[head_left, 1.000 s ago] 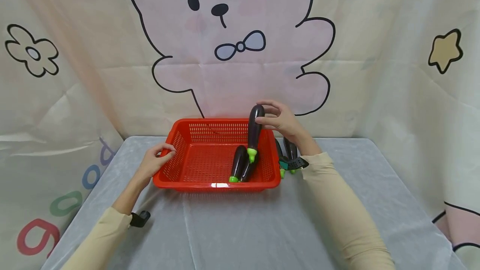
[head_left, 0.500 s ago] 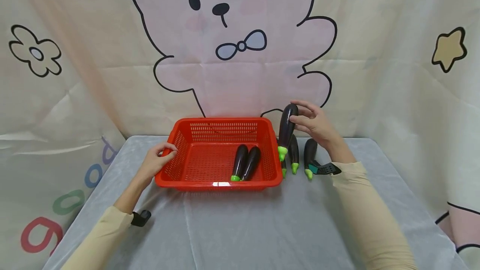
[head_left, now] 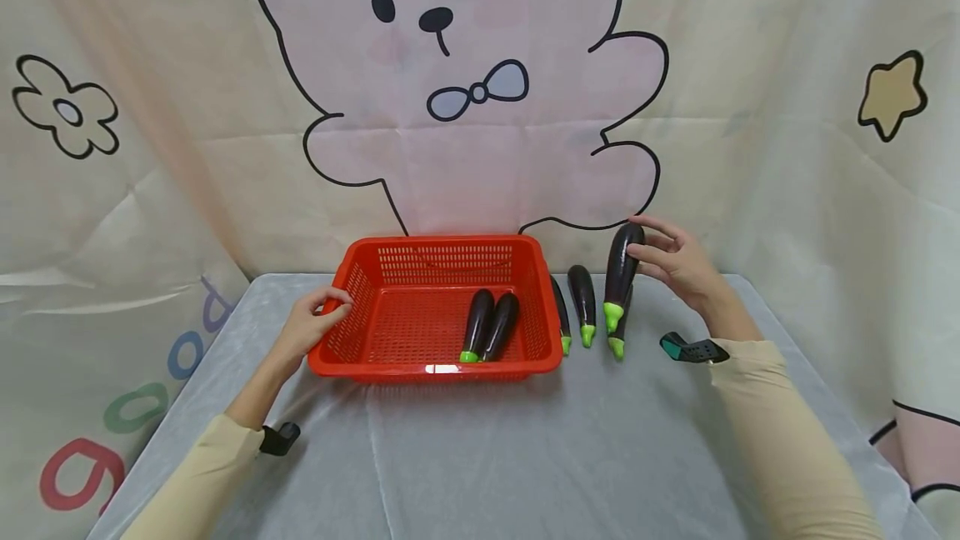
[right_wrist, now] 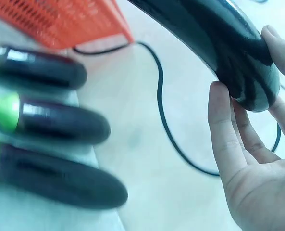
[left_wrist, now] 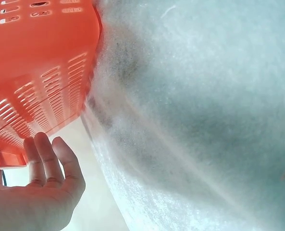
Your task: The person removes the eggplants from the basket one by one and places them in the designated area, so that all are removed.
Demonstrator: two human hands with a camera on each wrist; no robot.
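Note:
My right hand (head_left: 678,265) pinches a dark purple eggplant (head_left: 621,261) by its rounded end, its green stem end pointing down. The held eggplant (right_wrist: 214,43) hangs above the table and partly covers another eggplant (head_left: 619,347) in the head view. Beside the basket lie two more eggplants, a middle one (head_left: 582,298) and one near the wall (head_left: 562,319). With its thumb at the rim and fingers along the outside, my left hand (head_left: 303,323) holds the left side of a red plastic basket (head_left: 435,371). Inside the basket, an eggplant (head_left: 477,323) leans beside another (head_left: 502,327).
A grey cloth covers the table (head_left: 465,457). Behind it hangs a printed curtain (head_left: 480,173) with a cartoon bear. In the right wrist view, a black cable (right_wrist: 160,96) runs beyond the table edge.
The right hand has carried the eggplant rightward, from over the basket to above the eggplants on the table. My left hand and the basket have stayed in place.

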